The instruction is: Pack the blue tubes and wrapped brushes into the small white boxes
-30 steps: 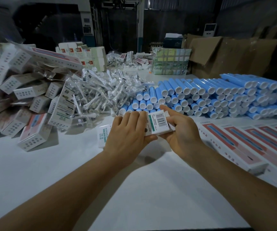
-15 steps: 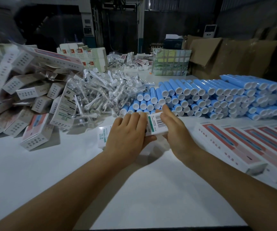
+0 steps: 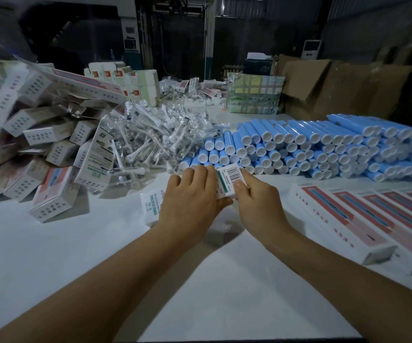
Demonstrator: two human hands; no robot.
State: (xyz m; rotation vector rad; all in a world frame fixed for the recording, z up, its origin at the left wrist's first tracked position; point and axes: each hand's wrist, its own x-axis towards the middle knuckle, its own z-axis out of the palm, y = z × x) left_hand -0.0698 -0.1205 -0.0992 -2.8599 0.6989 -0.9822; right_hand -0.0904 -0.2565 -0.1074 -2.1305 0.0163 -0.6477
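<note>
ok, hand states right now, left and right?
Left hand: closed on the small white box, fingers curled over it.
Right hand: pinching the same box's barcoded end.

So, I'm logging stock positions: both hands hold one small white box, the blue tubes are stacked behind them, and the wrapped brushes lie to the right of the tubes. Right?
Not quite. The head view shows the wrapped brushes to the left of the blue tubes, not the right. The rest stands: the left hand and right hand both hold the small white box, with the tubes stacked behind.

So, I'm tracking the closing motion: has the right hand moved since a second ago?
Yes. The right hand has slid left, away from the flat boxes, its fingertips drawn back off the tubes.
</note>
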